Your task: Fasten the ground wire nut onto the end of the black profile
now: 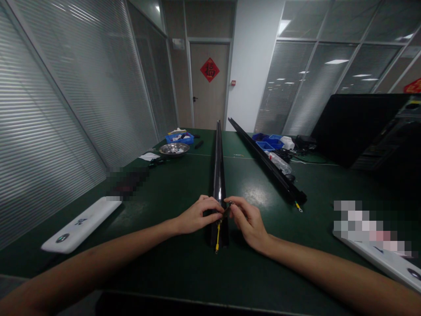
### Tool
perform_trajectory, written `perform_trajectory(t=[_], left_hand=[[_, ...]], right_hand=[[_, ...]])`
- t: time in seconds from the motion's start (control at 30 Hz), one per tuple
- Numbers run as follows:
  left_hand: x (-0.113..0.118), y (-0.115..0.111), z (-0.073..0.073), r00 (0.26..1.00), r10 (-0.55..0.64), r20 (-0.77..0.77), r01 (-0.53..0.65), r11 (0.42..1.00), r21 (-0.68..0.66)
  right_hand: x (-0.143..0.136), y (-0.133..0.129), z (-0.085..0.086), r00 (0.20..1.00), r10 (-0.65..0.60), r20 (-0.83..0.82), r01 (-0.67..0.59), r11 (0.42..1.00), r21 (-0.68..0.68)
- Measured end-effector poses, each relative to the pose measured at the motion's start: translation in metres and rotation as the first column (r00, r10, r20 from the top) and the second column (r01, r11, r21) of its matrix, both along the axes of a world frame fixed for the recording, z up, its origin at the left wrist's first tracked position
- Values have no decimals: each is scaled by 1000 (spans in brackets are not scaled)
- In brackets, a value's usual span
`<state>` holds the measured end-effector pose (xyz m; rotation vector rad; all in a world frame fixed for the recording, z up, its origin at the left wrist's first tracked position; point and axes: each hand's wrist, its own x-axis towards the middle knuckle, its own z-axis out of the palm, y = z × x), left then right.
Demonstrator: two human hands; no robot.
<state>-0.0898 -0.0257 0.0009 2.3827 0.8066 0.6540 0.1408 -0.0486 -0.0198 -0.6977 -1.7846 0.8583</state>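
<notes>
A long black rail (219, 171) lies lengthwise on the green table, its near end between my hands. My left hand (201, 214) rests over the rail's near part, thumb and fingers bent together around something small and dark. On the right side of the rail, my right hand (248, 221) pinches a small dark metal piece (226, 210) between thumb and fingers. What exactly the left fingertips hold is too small to tell. A yellow wire with a ring terminal (217, 239) hangs out below the fingers at the rail's near end.
A second black rail (268, 164) with a yellow-green wire end (298, 206) lies to the right. Farther back are a metal bowl (174, 149), a blue tray (180, 138), blue bins (268, 142) and a plastic bottle (279, 163). White devices (82, 224) flank both sides.
</notes>
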Motion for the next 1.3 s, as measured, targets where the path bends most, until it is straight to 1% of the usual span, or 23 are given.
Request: perform_trajectory(t=[0.27,0.37,0.5,0.67,0.93,1.3], left_hand=[[1,-1,0,1000,15,-2,-15,1000,5],[1,-1,1,1000,5,10,-5,1000,7],[1,-1,0,1000,-6,16,6,1000,9],[1,0,-1,1000,7,5,-7,1000,3],[0,-1,1,1000,0,-1,0,1000,-5],[1,0,-2,1000,4,8,-4,1000,21]], right_hand=[[1,1,0,1000,-3,8,3,1000,14],[0,1,0,1000,-7,4,7,1000,4],[-1,-1,2,1000,-11,1,11,1000,6],[0,-1,4,1000,-10,8,10,1000,13],[1,-1,2,1000,-9,10,9,1000,12],[0,0,3,1000,-16,4,16,999,30]])
